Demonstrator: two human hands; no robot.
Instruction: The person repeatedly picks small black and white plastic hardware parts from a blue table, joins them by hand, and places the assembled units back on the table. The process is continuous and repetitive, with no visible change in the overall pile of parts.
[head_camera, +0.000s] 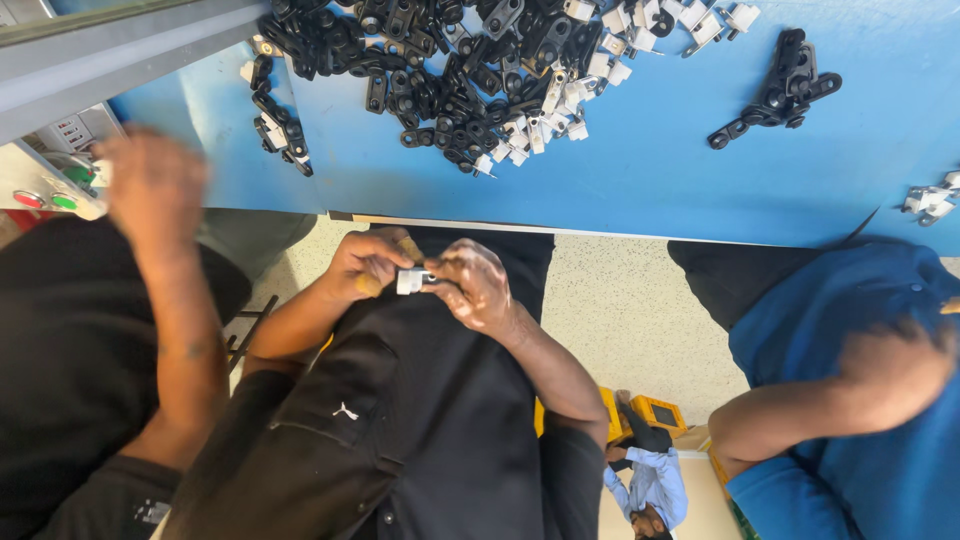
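Note:
Both my hands are close to my chest, over my black shirt, below the edge of the blue table (650, 170). My left hand (365, 265) pinches a small white plastic part (409, 282); yellowish covers sit on some of its fingertips. My right hand (475, 290) grips the same white part from the other side, fingers curled on it. A large heap of black plastic parts (420, 60) lies on the table ahead, mixed with small white parts (560, 100).
A few black parts (780, 90) lie apart at the table's right, white ones (935, 200) at its right edge. A co-worker's blurred hand (150, 190) is at the left by a panel with red and green buttons (45, 200). Another co-worker's arm (860, 385) in blue is at the right.

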